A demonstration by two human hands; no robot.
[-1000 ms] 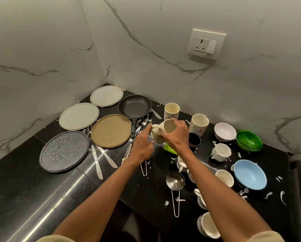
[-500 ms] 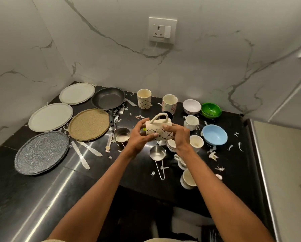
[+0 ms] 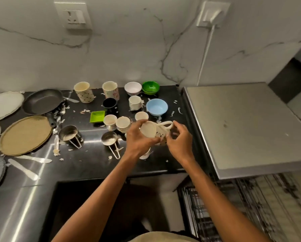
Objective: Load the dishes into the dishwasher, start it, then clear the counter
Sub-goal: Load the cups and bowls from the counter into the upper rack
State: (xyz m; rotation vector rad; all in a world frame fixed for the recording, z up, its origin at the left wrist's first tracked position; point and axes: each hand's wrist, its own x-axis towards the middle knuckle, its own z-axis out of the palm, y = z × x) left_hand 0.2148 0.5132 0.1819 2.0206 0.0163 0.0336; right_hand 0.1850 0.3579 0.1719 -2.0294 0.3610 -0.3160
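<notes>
Left hand (image 3: 140, 139) and right hand (image 3: 178, 140) both grip a cream patterned mug (image 3: 155, 131) tipped sideways above the black table (image 3: 87, 161), base toward camera, handle up. Cups, bowls, plates, pan scattered behind. Dishwasher rack (image 3: 242, 203) lower right, blurred.

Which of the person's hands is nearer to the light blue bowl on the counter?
The right. The right hand holds the patterned mug just in front of the light blue bowl, slightly to its right. The left hand grips the mug's base farther left.
</notes>
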